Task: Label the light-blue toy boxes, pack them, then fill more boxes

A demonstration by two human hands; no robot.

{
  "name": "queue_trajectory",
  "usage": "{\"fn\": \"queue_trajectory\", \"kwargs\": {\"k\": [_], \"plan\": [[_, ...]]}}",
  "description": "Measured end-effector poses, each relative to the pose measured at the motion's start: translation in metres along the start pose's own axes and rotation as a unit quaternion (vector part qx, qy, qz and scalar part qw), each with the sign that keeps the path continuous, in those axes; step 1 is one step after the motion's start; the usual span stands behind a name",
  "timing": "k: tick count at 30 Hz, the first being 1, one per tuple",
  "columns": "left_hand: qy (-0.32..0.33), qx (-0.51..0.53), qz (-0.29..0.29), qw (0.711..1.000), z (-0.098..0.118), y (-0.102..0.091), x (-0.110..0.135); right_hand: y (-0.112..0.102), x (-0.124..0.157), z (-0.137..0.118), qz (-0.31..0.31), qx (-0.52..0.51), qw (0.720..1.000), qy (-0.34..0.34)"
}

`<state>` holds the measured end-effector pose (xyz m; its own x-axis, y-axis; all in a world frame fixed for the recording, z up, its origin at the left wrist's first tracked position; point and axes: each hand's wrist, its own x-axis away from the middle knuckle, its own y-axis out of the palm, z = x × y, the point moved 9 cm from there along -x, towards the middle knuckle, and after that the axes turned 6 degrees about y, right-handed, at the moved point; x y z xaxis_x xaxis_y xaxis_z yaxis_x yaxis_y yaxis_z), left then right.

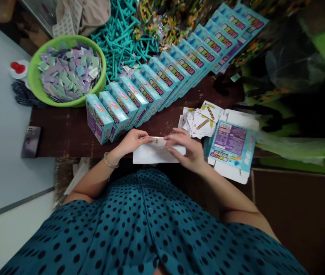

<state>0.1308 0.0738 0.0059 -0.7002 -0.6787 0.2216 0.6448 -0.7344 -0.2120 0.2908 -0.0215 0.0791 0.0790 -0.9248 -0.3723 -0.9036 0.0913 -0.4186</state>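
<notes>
Close in front of my body, a white sheet (156, 154) of paper or thin card lies across the table's front edge, with a small printed patch along its upper part. My left hand (135, 141) pinches its upper left corner. On the other side, my right hand (186, 149) bends its fingers over the right part of the sheet; they are slightly blurred. Just beyond that hand is a loose pile of white printed cards (204, 121). To its right lie flattened blue and purple boxes (232, 143) with white flaps.
A long slanting row of blue boxes (153, 88) crosses the table. A green basin (32, 82) holds small packets. Turquoise plastic pieces (118, 42) and bagged orange-yellow pieces (173, 19) lie behind. A phone (31, 142) rests at the left edge.
</notes>
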Motion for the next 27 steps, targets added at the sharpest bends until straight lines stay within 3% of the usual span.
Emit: {"fn": "queue_trajectory", "kwargs": {"k": [2, 6, 14, 18, 21, 24, 27], "plan": [[0.006, -0.018, 0.009, 1.0, 0.003, 0.001, -0.001, 0.0, -0.008, 0.007, 0.005, -0.064, 0.997, 0.035], [0.017, -0.048, 0.023, 0.998, 0.008, 0.004, -0.002, 0.028, -0.017, 0.032, -0.043, -0.089, 0.993, 0.068], [0.061, -0.139, 0.063, 0.986, 0.012, -0.003, -0.006, 0.033, -0.013, 0.06, 0.023, -0.127, 0.981, 0.146], [0.076, -0.135, 0.058, 0.986, 0.013, 0.001, -0.01, 0.027, -0.014, 0.058, 0.054, -0.09, 0.985, 0.137], [0.051, -0.066, 0.027, 0.996, 0.004, 0.004, -0.015, 0.023, -0.016, 0.037, 0.063, -0.037, 0.994, 0.085], [-0.001, 0.009, 0.011, 1.0, -0.011, 0.003, -0.018, 0.007, -0.031, 0.023, 0.054, -0.042, 0.995, 0.069], [-0.043, 0.044, 0.019, 0.998, -0.025, 0.0, -0.018, -0.053, -0.072, 0.037, 0.134, -0.03, 0.988, 0.074]]}}
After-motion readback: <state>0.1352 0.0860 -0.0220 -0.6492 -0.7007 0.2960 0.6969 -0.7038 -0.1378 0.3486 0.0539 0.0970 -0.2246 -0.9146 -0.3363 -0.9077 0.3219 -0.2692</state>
